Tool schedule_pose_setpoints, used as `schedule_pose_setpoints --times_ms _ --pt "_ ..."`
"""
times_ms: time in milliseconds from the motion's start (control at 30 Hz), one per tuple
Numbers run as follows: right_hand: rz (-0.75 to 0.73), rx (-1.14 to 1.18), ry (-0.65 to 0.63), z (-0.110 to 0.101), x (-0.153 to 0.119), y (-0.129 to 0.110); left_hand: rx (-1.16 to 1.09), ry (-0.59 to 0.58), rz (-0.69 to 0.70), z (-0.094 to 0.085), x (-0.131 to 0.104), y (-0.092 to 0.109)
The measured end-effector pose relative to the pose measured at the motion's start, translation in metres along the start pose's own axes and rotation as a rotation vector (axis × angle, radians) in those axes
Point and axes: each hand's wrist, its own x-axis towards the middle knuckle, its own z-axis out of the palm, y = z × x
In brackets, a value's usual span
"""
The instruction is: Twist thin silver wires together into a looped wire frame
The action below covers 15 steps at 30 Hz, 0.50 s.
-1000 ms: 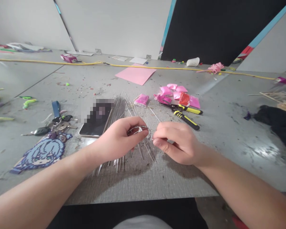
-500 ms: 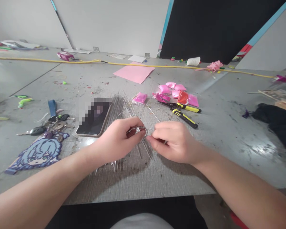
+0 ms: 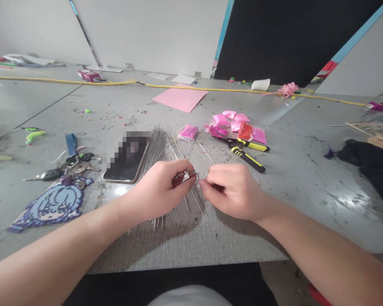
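Observation:
My left hand is closed on a small piece of bent and twisted silvery wire, pinched between thumb and forefinger. Close beside it, my right hand pinches what looks like a thin wire end leading from that piece; the fingers hide most of it. Under and behind the hands, loose straight wires lie in a bundle, with several strays crossing the table. Yellow-and-black pliers rest with handles spread beyond my right hand.
A phone lies left of the wires, near keys and a blue pixel-pattern piece. Pink packets, a pink sheet and a yellow cord are farther back. Dark cloth lies at right.
My two hands have drawn slightly to the right and a little farther apart, so a short stretch of wire shows between them. The grip of both looks the same.

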Motion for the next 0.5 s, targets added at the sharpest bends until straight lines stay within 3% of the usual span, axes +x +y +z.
schedule_pose_setpoints --times_ms 500 --pt "-0.055 0.047 -0.068 -0.0014 0.0001 -0.0017 0.0 -0.09 -0.033 -0.0033 -0.0013 0.0026"
